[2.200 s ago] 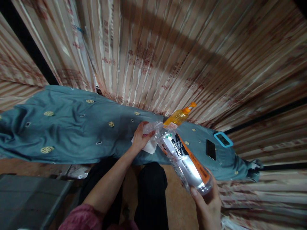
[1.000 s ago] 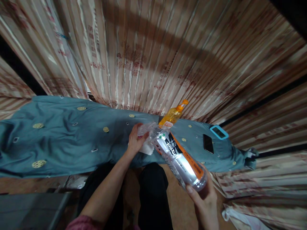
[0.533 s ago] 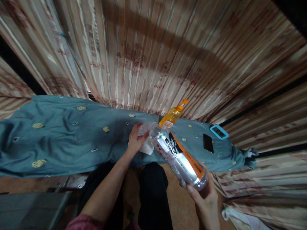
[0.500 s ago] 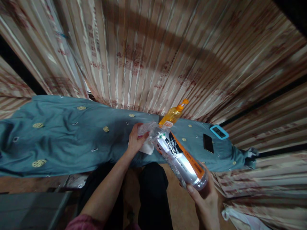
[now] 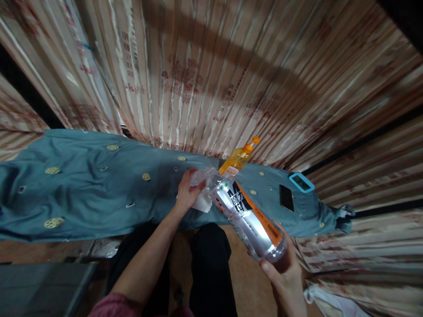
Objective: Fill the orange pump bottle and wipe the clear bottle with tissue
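Observation:
My right hand point(image 5: 284, 270) is wrapped round the base of a clear plastic bottle point(image 5: 247, 218) with a silver, black and orange label. The bottle is tilted, its neck end pointing up and left toward my left hand point(image 5: 187, 196). Between that hand's closed fingers is a piece of crumpled clear plastic point(image 5: 202, 175), right at the bottle's neck; whether the two touch, I cannot tell. A white sheet point(image 5: 203, 203), like tissue or paper, shows just below the left fingers. Behind the neck stands an orange pump bottle point(image 5: 235, 160).
A green-blue patterned cloth point(image 5: 99, 189) covers the long narrow surface before me. On its right part lie a black phone point(image 5: 286, 198) and a blue-framed digital display point(image 5: 301, 182). Striped curtains point(image 5: 198, 79) hang behind and to the right. My knees point(image 5: 211, 264) are below the front edge.
Both hands keep their places and their hold. The bottle has rolled very slightly, its label lettering turned a little. The view has shifted by a tiny amount.

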A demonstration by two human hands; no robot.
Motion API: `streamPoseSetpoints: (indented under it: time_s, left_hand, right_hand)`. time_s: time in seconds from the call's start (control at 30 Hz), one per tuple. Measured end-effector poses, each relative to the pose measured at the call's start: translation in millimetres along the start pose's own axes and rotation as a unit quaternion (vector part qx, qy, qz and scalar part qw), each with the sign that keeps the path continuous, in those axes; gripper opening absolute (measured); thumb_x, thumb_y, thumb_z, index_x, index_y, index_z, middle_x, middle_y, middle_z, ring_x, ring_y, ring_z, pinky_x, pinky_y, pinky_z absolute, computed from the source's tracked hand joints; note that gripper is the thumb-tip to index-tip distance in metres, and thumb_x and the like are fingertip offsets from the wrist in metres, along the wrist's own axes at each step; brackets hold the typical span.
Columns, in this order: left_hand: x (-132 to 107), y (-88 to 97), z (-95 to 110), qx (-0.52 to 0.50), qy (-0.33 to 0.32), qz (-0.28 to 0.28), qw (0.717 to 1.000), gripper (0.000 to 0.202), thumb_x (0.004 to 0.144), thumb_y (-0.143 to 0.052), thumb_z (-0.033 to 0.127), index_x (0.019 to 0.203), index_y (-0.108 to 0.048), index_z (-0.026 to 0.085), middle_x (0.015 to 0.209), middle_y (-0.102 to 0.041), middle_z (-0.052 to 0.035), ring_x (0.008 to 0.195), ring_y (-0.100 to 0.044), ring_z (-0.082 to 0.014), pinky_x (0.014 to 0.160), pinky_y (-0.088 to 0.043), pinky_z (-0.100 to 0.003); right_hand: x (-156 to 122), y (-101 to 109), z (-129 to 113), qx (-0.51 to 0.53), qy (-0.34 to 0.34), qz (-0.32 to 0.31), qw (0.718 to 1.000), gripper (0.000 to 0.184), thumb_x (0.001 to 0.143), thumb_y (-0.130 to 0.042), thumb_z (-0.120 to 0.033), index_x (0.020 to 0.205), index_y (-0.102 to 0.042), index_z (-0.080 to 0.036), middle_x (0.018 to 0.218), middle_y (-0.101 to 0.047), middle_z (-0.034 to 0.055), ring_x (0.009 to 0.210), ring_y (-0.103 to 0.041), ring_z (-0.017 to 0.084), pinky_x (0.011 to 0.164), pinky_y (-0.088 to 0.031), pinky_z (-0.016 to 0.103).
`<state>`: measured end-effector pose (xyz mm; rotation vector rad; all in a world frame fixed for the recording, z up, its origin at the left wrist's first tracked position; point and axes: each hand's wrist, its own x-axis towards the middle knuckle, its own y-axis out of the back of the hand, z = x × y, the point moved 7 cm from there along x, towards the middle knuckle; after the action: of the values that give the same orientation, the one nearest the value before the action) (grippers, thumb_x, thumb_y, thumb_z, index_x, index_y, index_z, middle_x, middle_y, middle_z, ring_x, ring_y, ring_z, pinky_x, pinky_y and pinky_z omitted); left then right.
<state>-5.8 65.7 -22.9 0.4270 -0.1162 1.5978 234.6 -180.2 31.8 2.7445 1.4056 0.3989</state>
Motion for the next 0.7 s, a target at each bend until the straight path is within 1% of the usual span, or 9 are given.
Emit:
streamPoseSetpoints:
  time_s: [0.13,0.23,0.3,0.4,0.5,0.57,0.7]
  left_hand:
    - [0,0.0,-1,-0.001,0.005,0.000,1.000,0.048,0.081,-0.071,0.046,0.120,-0.060,0.020,0.121,-0.072,-0.0120,0.113,-0.069,-0.0302,0.102,-0.056,-0.048]
    - [-1,-0.1,-2,-0.002,0.006,-0.002,1.000,0.049,0.082,-0.071,0.047,0.120,-0.060,0.020,0.121,-0.072,-0.0119,0.113,-0.069,-0.0298,0.102,-0.055,-0.047]
    - [-1,0.1,-1,-0.002,0.004,0.000,1.000,0.049,0.082,-0.071,0.047,0.120,-0.061,0.020,0.122,-0.072,-0.0118,0.114,-0.069,-0.0298,0.103,-0.055,-0.047]
    - [-1,0.6,-1,-0.004,0.002,0.004,1.000,0.048,0.081,-0.071,0.047,0.119,-0.061,0.021,0.121,-0.072,-0.0117,0.115,-0.068,-0.0300,0.103,-0.055,-0.048]
    - [-1,0.5,0,-0.005,0.005,0.001,1.000,0.047,0.081,-0.071,0.047,0.119,-0.061,0.021,0.120,-0.072,-0.0115,0.114,-0.068,-0.0298,0.102,-0.055,-0.047]
    - [-1,0.6,0,-0.005,0.008,0.000,1.000,0.047,0.081,-0.071,0.047,0.119,-0.061,0.021,0.120,-0.071,-0.0116,0.114,-0.069,-0.0301,0.102,-0.055,-0.048]
    - [-1,0.5,0,-0.004,0.006,-0.002,1.000,0.048,0.081,-0.071,0.047,0.119,-0.061,0.020,0.119,-0.072,-0.0120,0.114,-0.069,-0.0304,0.102,-0.056,-0.047]
  right_hand:
    - [-1,0,-1,0.013,-0.018,-0.004,1.000,0.103,0.063,-0.093,-0.047,0.152,-0.049,-0.021,0.150,-0.060,0.0165,0.121,-0.069,0.035,0.095,-0.059,0.046]
    - [-2,1,0,0.001,-0.024,-0.006,1.000,0.100,0.065,-0.092,-0.046,0.153,-0.049,-0.024,0.154,-0.056,0.0142,0.124,-0.067,0.035,0.097,-0.059,0.045]
    - [-2,1,-1,-0.017,-0.017,-0.001,1.000,0.097,0.067,-0.090,-0.047,0.152,-0.050,-0.025,0.156,-0.055,0.0125,0.125,-0.067,0.034,0.096,-0.060,0.044]
    - [-3,-1,-8,-0.028,-0.016,0.010,0.999,0.093,0.068,-0.090,-0.046,0.150,-0.052,-0.024,0.150,-0.060,0.0128,0.122,-0.069,0.034,0.092,-0.060,0.041]
    - [-5,-6,-14,-0.024,-0.047,0.007,0.999,0.090,0.071,-0.088,-0.047,0.148,-0.052,-0.022,0.138,-0.069,0.0121,0.123,-0.068,0.032,0.099,-0.055,0.041]
    - [-5,-8,-18,-0.035,-0.051,0.009,0.998,0.087,0.071,-0.088,-0.049,0.146,-0.053,-0.020,0.135,-0.071,0.0122,0.123,-0.068,0.032,0.101,-0.053,0.042]
    - [-5,-10,-24,-0.048,-0.042,0.012,0.998,0.085,0.070,-0.087,-0.050,0.142,-0.055,-0.019,0.134,-0.071,0.0133,0.121,-0.068,0.032,0.099,-0.054,0.041]
